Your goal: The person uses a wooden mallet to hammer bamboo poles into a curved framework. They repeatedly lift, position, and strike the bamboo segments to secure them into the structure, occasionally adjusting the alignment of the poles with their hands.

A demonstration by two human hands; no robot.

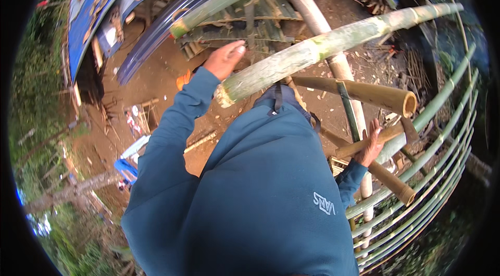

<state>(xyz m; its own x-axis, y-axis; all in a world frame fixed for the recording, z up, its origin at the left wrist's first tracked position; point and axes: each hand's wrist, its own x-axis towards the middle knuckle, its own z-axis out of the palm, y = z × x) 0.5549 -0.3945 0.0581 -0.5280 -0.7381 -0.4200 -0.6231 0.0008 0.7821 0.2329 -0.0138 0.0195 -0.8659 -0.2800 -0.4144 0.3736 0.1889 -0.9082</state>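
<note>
I look down my blue hooded top from high on a bamboo frame. My left hand (225,60) is raised with its fingers bunched by a thin dark upright strip (249,21), just above the cut end of a thick pale green bamboo pole (312,49). Whether it grips the strip is unclear. My right hand (371,143) is wrapped around a brown bamboo pole (388,134) that slants up to the right. Another brown pole with an open cut end (375,93) crosses just above that hand.
Several thin green bamboo poles (432,172) curve along the right side as rails. A pale upright post (317,21) runs through the frame. Blue corrugated roof sheets (99,0) lie upper left. Far below is brown earth (156,67) with scrap wood and a blue sheet (126,168).
</note>
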